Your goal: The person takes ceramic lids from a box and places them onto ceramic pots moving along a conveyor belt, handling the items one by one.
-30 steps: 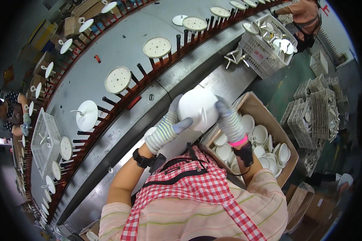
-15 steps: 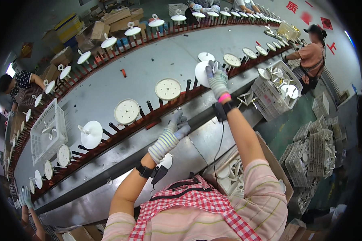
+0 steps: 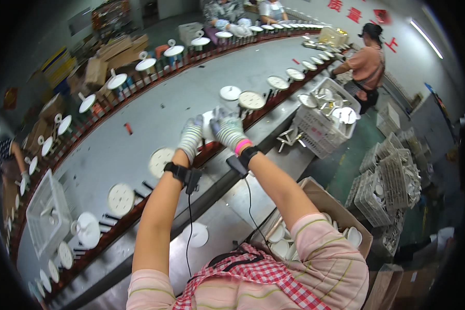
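two-handed grip (image 3: 226,129), disc (image 3: 208,125) face toward wearer (image 3: 248,287)

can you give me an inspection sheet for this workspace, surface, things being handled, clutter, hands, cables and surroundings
Surface: grey table; steel bench on the near side
Things handled: white disc between the hands, partly covered
Clutter: red piece on the table; loose disc on the bench
Hands: left hand and right hand, gloved, at opposite sides of the white disc; tightness of grip unclear
Cables: left-wrist cable and right-wrist cable, both black
Surroundings: co-worker, stacked crates, open cardboard box holding white parts
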Demonstrator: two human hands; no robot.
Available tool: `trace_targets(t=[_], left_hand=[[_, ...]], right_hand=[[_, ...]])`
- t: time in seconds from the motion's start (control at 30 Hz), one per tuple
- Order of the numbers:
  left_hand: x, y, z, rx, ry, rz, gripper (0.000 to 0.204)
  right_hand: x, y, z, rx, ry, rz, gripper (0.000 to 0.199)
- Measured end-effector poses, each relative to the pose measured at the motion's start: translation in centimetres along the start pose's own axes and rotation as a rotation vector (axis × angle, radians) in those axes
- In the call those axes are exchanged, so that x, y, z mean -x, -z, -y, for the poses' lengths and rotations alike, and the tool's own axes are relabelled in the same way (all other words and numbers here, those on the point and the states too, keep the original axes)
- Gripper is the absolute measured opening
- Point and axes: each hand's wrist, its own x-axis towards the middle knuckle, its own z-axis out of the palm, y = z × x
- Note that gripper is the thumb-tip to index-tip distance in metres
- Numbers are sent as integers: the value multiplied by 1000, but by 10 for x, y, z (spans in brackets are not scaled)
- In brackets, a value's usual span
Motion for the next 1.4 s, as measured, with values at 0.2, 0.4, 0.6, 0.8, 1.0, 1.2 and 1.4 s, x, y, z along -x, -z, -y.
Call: trace_targets(t=[0.2, 0.4, 0.6, 0.8, 1.0, 1.2, 1.4], left_hand=[[-82, -23, 26, -314, 107, -83, 64], [-55, 32, 44, -710, -297, 14, 47], [-41, 72, 109, -627, -213, -99, 31], [-16, 107, 136, -371, -341, -205, 33], [78, 98, 108, -640, -513, -472, 47], [172, 35, 116, -827, -489, -490, 59], [194, -47, 125, -502, -570, 146, 53]], right_hand=[[-11, -16, -7, -476, 51, -22, 34], [-66, -21, 54, -328, -24, 386, 31], [-31, -9, 105, -314, 57, 305, 32], [85, -22, 96, -692, 315, -367, 36], [256, -16, -58, -417, 7, 73, 24], [386, -74, -282, -172, -888, -456, 30], [539, -132, -421, -139, -1138, 31, 65]])
